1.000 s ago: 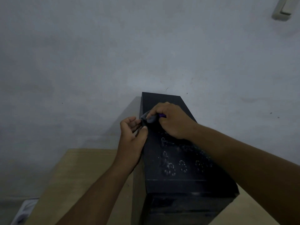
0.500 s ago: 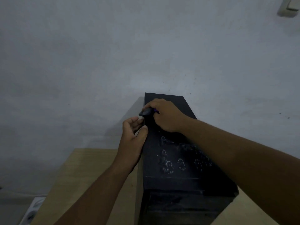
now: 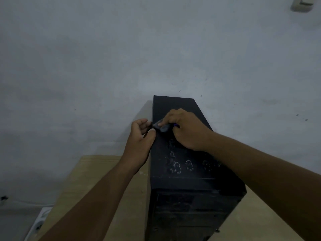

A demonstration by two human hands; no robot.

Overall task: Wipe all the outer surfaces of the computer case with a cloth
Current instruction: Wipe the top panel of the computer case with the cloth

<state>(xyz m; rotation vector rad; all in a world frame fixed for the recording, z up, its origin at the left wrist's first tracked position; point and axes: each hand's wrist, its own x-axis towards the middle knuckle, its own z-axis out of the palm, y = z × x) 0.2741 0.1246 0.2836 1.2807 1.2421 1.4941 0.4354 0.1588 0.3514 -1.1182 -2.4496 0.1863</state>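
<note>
Black computer case (image 3: 191, 185), dusty top, right hand (image 3: 187, 129) pinching grey cloth (image 3: 162, 127), left hand (image 3: 139, 145) gripping its edge

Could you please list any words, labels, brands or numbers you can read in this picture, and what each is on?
None can be read. The case top bears only pale ring-shaped smudges, no letters; its front is too dark to show any label.
</note>
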